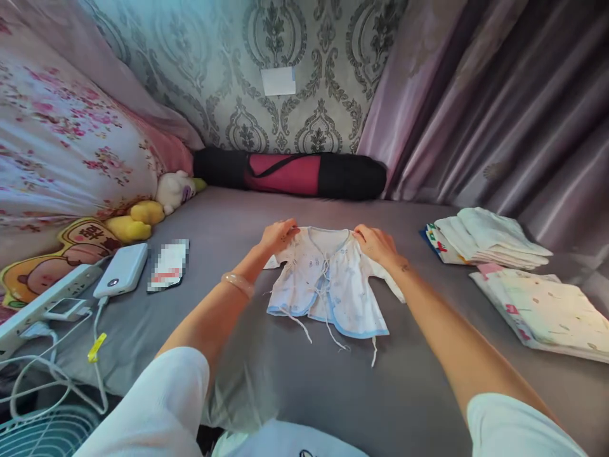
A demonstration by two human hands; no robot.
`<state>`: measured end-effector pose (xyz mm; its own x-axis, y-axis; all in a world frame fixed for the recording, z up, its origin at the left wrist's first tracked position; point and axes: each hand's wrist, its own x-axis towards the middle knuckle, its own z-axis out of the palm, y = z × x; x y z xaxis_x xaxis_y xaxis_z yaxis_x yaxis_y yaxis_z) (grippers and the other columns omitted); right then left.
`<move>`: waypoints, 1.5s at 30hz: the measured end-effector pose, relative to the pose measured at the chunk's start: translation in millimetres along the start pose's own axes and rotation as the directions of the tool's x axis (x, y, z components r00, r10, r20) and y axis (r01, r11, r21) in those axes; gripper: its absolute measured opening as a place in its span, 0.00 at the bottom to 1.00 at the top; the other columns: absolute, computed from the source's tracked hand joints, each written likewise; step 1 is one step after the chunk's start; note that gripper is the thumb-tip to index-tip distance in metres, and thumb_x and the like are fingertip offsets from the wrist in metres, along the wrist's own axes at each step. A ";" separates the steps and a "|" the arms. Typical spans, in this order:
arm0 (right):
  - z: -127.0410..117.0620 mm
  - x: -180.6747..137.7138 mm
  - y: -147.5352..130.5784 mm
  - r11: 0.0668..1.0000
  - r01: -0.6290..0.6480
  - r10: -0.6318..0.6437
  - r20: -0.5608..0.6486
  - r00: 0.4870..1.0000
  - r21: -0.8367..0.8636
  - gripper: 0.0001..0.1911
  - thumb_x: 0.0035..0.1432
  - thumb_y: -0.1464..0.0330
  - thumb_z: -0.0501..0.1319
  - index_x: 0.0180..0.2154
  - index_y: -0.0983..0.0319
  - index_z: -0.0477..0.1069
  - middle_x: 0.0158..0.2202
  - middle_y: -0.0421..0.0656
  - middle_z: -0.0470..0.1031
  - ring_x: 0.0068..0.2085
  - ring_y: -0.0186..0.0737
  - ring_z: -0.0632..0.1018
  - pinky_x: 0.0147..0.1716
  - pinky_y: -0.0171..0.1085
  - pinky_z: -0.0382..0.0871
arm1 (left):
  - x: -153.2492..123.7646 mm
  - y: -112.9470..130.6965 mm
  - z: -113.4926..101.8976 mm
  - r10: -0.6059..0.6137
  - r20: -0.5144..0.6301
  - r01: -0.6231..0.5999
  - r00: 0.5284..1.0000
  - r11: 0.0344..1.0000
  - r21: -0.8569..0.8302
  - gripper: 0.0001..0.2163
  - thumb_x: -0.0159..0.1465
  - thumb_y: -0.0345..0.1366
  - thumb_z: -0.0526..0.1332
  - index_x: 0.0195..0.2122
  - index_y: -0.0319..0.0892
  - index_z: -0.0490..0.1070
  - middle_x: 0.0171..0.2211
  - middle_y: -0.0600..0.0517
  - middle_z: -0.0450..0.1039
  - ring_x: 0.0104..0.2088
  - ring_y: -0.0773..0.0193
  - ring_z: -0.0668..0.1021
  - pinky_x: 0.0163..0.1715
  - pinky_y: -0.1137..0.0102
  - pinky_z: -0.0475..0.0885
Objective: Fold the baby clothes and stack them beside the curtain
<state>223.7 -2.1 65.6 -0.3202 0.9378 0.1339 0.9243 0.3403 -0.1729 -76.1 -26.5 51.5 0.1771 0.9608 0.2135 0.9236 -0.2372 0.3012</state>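
A small white baby shirt with blue trim and tie strings lies front up on the grey sheet. My left hand pinches its left shoulder, fingers closed on the cloth. At the opposite shoulder, my right hand grips the fabric near the collar. Both sleeves spread out to the sides, partly covered by my hands. Several strings hang down past the hem.
Folded cloths and a folded printed cloth lie at right. On the left are a power bank, a power strip, a phone-like object and plush toys. A long black-and-red bag lies along the wall.
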 end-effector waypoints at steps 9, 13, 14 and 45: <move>28.6 32.0 10.7 0.984 -0.003 0.026 0.128 0.991 -0.180 0.20 0.70 0.60 0.41 0.49 0.59 0.67 0.49 0.51 0.76 0.48 0.48 0.77 0.40 0.41 0.63 | 34.8 -12.4 24.3 -0.047 0.095 0.031 0.994 0.987 0.157 0.15 0.70 0.43 0.46 0.48 0.47 0.68 0.46 0.46 0.73 0.43 0.56 0.77 0.37 0.68 0.66; 33.1 47.8 14.9 0.969 0.051 -0.016 0.144 0.989 -0.241 0.20 0.71 0.60 0.41 0.49 0.60 0.66 0.49 0.53 0.75 0.48 0.49 0.77 0.41 0.41 0.63 | 48.4 -15.3 25.1 -0.022 0.128 -0.010 0.991 0.969 0.246 0.16 0.71 0.43 0.45 0.49 0.46 0.68 0.46 0.45 0.72 0.43 0.56 0.77 0.38 0.67 0.67; 33.7 51.2 15.8 0.965 0.073 -0.039 0.141 0.989 -0.250 0.20 0.71 0.61 0.41 0.49 0.61 0.66 0.49 0.53 0.75 0.48 0.49 0.77 0.41 0.42 0.64 | 51.4 -16.0 25.8 -0.019 0.131 -0.017 0.991 0.964 0.267 0.16 0.71 0.43 0.44 0.49 0.45 0.68 0.46 0.45 0.72 0.42 0.56 0.77 0.38 0.67 0.67; -11.9 -47.7 67.9 0.936 -0.349 0.325 0.272 0.906 0.047 0.13 0.55 0.59 0.61 0.40 0.59 0.74 0.42 0.45 0.78 0.41 0.45 0.78 0.33 0.35 0.66 | 66.7 131.3 123.4 0.277 0.006 -0.275 0.961 0.957 -0.097 0.17 0.69 0.37 0.48 0.55 0.35 0.64 0.55 0.36 0.67 0.58 0.53 0.69 0.58 0.58 0.64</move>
<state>304.3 -24.5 59.0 -0.0466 0.9786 -0.2003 0.9672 -0.0060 -0.2541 99.0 24.2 -9.4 0.4276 0.8586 0.2829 0.8020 -0.5047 0.3195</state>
